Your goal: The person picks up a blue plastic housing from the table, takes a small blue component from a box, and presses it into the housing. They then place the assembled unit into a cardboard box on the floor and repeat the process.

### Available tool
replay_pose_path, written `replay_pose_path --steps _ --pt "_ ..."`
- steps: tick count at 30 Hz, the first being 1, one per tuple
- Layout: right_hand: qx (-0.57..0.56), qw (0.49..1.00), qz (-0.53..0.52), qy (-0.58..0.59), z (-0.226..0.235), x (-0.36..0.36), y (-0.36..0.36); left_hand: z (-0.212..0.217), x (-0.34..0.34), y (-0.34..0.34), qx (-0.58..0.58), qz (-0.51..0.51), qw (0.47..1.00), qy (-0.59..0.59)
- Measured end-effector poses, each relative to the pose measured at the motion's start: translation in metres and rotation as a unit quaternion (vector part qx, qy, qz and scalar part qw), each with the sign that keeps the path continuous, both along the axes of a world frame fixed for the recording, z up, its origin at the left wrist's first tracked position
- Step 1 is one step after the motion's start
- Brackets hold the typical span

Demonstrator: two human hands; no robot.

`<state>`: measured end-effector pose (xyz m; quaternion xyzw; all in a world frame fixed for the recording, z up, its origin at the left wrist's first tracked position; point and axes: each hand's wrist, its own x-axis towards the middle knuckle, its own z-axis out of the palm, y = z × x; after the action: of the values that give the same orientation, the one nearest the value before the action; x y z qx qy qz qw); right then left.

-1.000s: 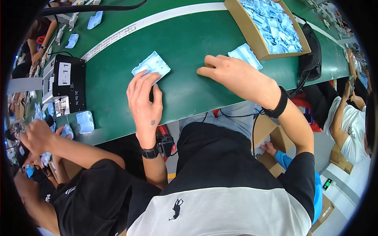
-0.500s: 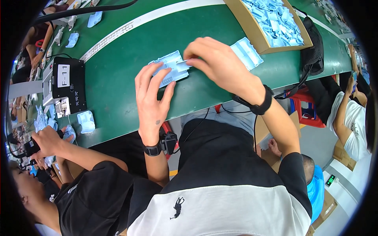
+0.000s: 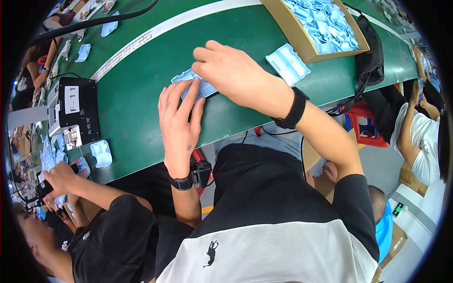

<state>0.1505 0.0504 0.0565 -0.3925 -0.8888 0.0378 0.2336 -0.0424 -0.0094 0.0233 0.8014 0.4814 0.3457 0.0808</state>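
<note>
1. A person, seen from above, works at a green table (image 3: pixel 134 106). Its near edge slants upward from left to right, and both forearms cross it.
2. The blue plastic piece (image 3: pixel 206 89) lies on the table, in from the near edge, partly hidden beneath both hands.
3. The left hand (image 3: pixel 177 125) has its fingers stretched over the piece's left side, the thumb apart at its near side. Whether it grips or only rests there cannot be told.
4. The right hand (image 3: pixel 231 70) is curled above the piece's far right part. Its fingertips are hidden, so whether it grasps anything cannot be told.
5. A second blue piece (image 3: pixel 288 65) lies right of the right hand, just beside a cardboard box (image 3: pixel 285 30) filled with small blue parts. The gap between that piece and the hand is modest.
6. To the left, bare tabletop stretches to a black machine (image 3: pixel 87 113). Beyond the hands, more open surface reaches a white strip (image 3: pixel 170 24).
7. A black bag (image 3: pixel 370 54) sits against the box's right side, limiting room there.
</note>
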Motion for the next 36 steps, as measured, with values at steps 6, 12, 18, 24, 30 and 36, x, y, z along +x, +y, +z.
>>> replay_pose_path --steps 6,12,18,24,30,36 --pt "-0.021 0.997 0.061 -0.051 0.001 -0.007 0.014 0.002 0.000 -0.001 0.002 0.014 1.000 0.025" --pt "-0.022 0.999 0.011 -0.048 -0.009 -0.012 0.006 0.003 0.002 0.002 0.008 0.003 0.999 0.037" --pt "0.048 0.986 -0.123 0.103 0.010 0.031 -0.041 0.003 0.009 0.000 0.005 0.011 0.999 0.045" --pt "0.062 0.930 -0.355 0.073 -0.010 0.094 -0.082 0.009 0.028 -0.008 -0.036 -0.026 0.999 0.030" --pt "0.007 0.940 -0.326 0.099 -0.020 0.107 -0.085 0.017 0.055 -0.004 -0.045 -0.141 0.986 0.071" --pt "0.015 0.943 -0.266 0.202 -0.033 0.112 -0.076 0.023 0.061 0.004 -0.075 -0.197 0.974 0.088"
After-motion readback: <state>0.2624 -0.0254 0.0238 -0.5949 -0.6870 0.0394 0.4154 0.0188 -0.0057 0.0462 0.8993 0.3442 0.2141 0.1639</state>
